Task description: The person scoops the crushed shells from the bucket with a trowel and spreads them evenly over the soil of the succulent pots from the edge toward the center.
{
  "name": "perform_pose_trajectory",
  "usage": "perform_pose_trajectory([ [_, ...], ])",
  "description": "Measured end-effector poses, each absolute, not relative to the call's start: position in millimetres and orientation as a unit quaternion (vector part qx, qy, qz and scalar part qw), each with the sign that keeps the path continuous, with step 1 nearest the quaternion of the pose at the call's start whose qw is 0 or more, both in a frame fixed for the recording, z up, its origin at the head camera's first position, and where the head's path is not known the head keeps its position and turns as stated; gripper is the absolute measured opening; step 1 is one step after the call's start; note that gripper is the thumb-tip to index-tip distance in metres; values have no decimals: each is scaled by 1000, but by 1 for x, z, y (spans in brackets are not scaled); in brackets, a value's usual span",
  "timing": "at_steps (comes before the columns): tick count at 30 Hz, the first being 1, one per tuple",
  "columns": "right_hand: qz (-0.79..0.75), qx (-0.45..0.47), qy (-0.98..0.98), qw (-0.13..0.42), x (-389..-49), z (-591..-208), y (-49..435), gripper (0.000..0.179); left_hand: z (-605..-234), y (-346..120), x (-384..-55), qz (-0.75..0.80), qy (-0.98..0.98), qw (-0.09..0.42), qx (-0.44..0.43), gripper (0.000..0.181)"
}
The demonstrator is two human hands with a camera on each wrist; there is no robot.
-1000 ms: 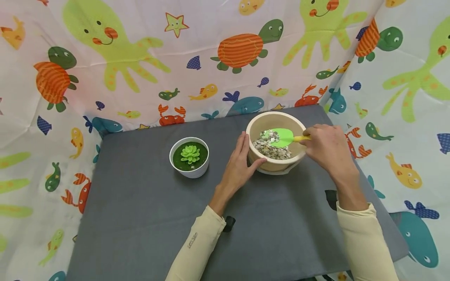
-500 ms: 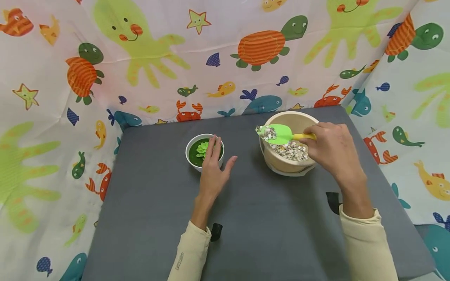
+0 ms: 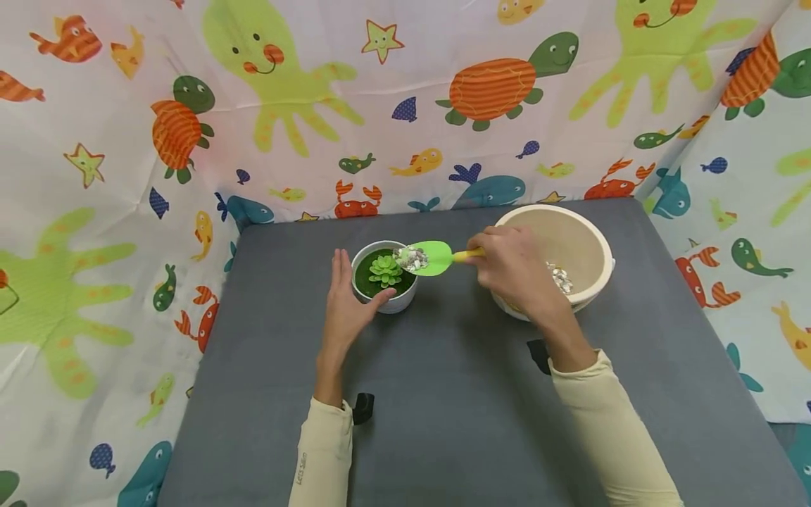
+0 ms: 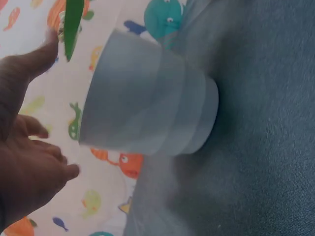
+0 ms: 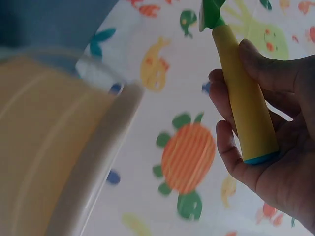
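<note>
A small toy trowel with a green blade [image 3: 436, 258] and a yellow handle [image 5: 243, 93] is held in my right hand [image 3: 521, 266], fingers and thumb curled round the handle. Pale stone chips [image 3: 412, 258] lie heaped on its tip, over the right rim of a small white pot [image 3: 398, 304]. Inside that pot, a green artificial-looking succulent [image 3: 384, 270] stands on a dark green surface. At the pot's left side, my left hand [image 3: 344, 310] has its fingers extended and thumb spread near the front rim. In the left wrist view the pot's wall [image 4: 140, 93] shows beside the fingers.
A larger beige pot [image 3: 598, 289] stands to the right, with more stone chips [image 3: 560, 278] inside, partly hidden by my right forearm and hand. Both pots are on a grey cloth-covered table [image 3: 431, 394]. A sea-animal print curtain [image 3: 304, 120] hangs behind and at the sides.
My left hand has left the beige pot and moved left to the white pot. My right hand has lifted the loaded trowel out of the beige pot and carried it left.
</note>
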State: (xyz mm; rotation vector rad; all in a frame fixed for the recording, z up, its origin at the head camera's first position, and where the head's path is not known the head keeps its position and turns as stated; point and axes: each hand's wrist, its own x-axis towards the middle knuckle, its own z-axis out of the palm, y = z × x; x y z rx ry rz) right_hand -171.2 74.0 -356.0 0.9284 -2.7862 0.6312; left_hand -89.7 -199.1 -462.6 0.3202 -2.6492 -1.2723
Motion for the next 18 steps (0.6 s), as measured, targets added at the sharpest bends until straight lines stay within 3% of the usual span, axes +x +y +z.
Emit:
perform_pose_trajectory([
  [3,191,326,-924,56,-175,-357,54,16,-467,-207,-94,-434,-893,39,114,126],
  [7,139,353,-923,59,-181,-358,28,13,-474,-211,-97,-442,-890,5,111,131],
  [18,8,412,-908,78,-179,-345,-25,3,-485,-208,-96,-457,-879,51,124,130],
])
